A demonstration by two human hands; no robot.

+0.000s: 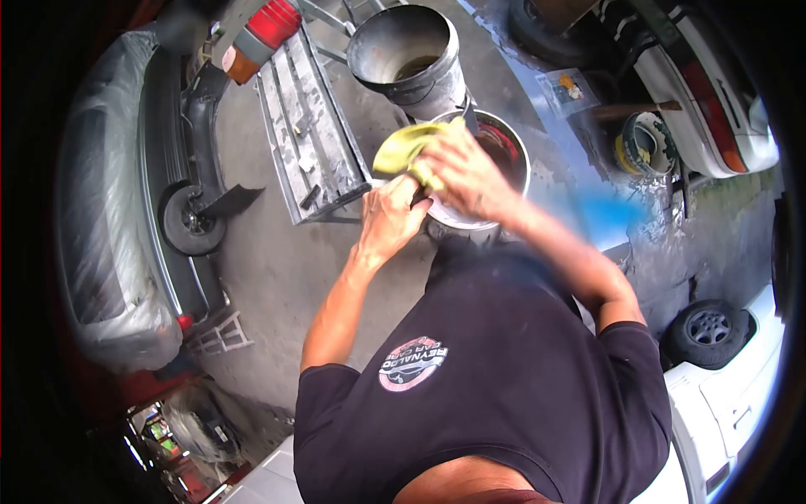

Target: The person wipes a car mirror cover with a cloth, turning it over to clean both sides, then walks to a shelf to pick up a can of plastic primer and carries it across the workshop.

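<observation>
A yellow-green cloth is in my right hand, its fingers closed on it and a little blurred. Against the cloth's lower edge, my left hand is closed around a dark, narrow piece. Most of that piece is covered by the cloth and my fingers, so its kind cannot be made out. Both hands are close together over the near side of a white-rimmed bucket, which has something reddish inside. Just behind it stands a taller grey bucket with dark contents at its bottom.
A worn, paint-spotted bench stands to the left, with a red-and-orange tail light at its far end. Farther left is a plastic-wrapped car. To the right are a paint-stained pail and a white vehicle.
</observation>
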